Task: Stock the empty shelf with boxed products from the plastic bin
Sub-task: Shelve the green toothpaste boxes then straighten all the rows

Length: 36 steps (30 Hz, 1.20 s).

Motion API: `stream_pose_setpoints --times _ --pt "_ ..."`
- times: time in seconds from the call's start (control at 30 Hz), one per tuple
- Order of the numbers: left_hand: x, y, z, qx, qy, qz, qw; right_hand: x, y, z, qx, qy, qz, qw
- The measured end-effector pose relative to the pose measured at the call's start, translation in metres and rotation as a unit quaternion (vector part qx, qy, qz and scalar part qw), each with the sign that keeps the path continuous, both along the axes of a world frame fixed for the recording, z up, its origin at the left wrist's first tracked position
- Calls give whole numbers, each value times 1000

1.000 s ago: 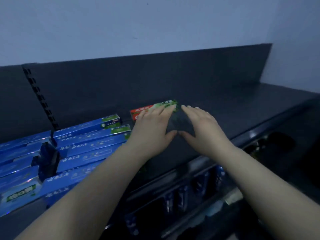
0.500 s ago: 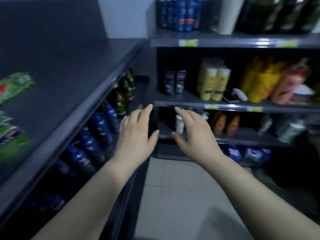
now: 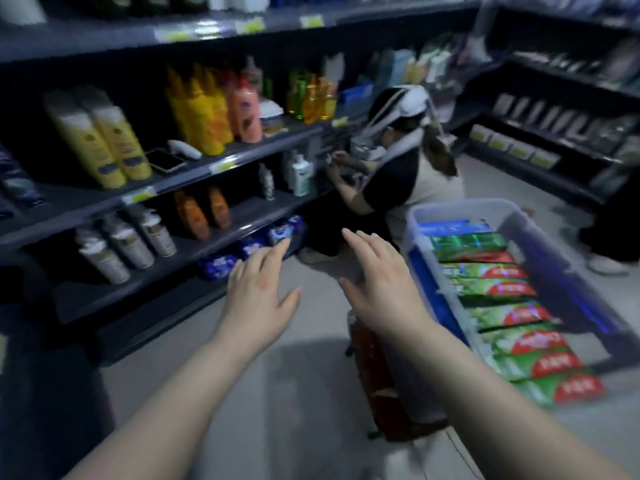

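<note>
A clear plastic bin (image 3: 414, 220) stands at the right, on a red stool (image 3: 374, 368). Inside it lie several green-and-red boxed products (image 3: 502, 313) in a row, with a blue box (image 3: 453, 227) at the far end. My left hand (image 3: 261, 289) is held out over the floor, fingers straight and spread, holding nothing. My right hand (image 3: 377, 289) is stretched out beside it, just left of the bin's near wall, also empty with straight fingers. The shelf being stocked is out of view.
Dark shelves (image 3: 221, 161) with yellow, orange and white bottles run along the left. A person (image 3: 405, 168) crouches at the far end of that shelving. More shelving (image 3: 554, 133) lines the back right. Grey floor (image 3: 294, 393) lies under my arms.
My view has swung right, from the black shelf with blue and green boxes to the aisle and the bin. Both hands left the box on the shelf and now hang empty.
</note>
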<state>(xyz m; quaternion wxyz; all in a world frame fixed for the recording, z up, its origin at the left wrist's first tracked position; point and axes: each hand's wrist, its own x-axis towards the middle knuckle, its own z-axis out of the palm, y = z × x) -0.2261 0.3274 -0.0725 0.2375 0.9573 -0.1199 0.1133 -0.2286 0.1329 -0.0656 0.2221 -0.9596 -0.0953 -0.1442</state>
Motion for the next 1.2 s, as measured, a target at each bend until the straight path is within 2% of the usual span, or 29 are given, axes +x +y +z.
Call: stream_pose_setpoints --times 0.27,0.5,0.67,0.9,1.07,1.2 --pt "8 -163 -18 -18 19 -156 987 -57 -168 -22 -14 23 -150 988" --pt "13 -254 -44 20 92 -215 972 -87 -270 -46 -18 110 -239 965" --pt "38 -279 -58 35 85 -186 978 -49 -299 -54 -31 126 -204 970" --pt "86 -280 -61 14 44 -133 990 73 -314 -79 -48 123 -126 983" --pt "93 -273 -64 -15 53 -126 991 126 -320 -100 -163 140 -90 973" --pt "102 -276 -57 -10 37 -128 991 130 -326 -83 -216 120 -71 967"
